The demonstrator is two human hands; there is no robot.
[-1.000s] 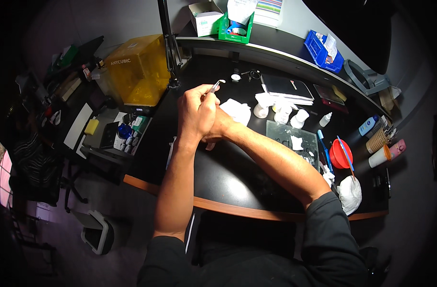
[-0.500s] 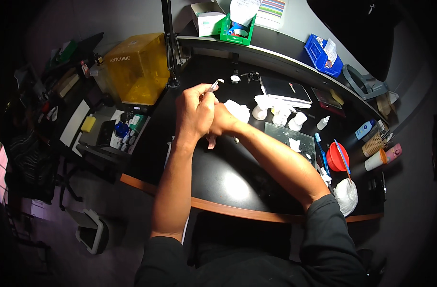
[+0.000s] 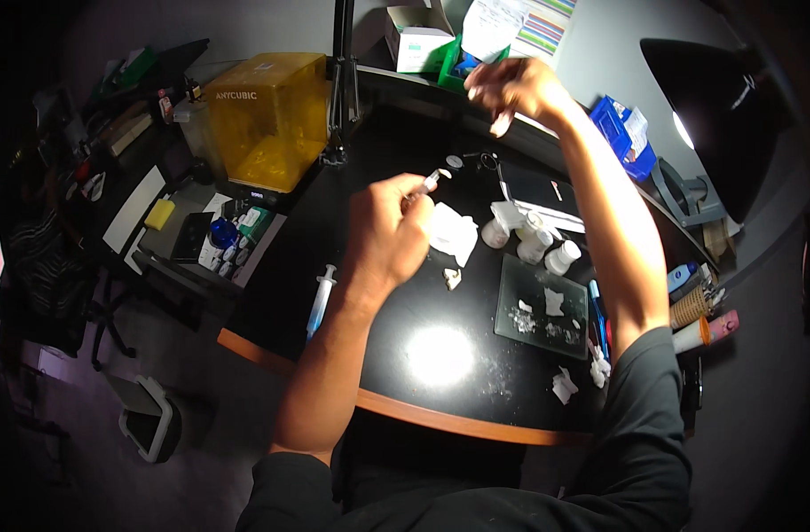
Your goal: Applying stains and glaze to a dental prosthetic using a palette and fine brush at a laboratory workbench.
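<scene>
My left hand [image 3: 392,230] is closed around a slim metal tool [image 3: 430,184], which looks like tweezers, with a small pale piece at its tip. Beside it lies white tissue [image 3: 454,232], with a small cream lump [image 3: 452,277] below. My right hand [image 3: 516,93] is raised in front of the green bin [image 3: 448,65], fingers curled, with something pinkish beneath them that I cannot make out. Right of centre are white containers [image 3: 561,257] and a glass slab [image 3: 542,319] with white fragments and powder. A blue-filled syringe [image 3: 320,301] lies left of my left forearm.
A yellow translucent box [image 3: 272,124] stands at the back left beside a lamp arm [image 3: 341,80]. A white carton [image 3: 420,44] and blue bin [image 3: 618,133] sit on the shelf [image 3: 396,82]. Cups and bottles [image 3: 693,332] line the right. A chair [image 3: 32,284] and floor bin [image 3: 148,417] are left.
My right hand has lifted away from my left hand, up and rightward to the shelf's green bin. My left hand shows slightly lower and further right, still gripping the metal tool.
</scene>
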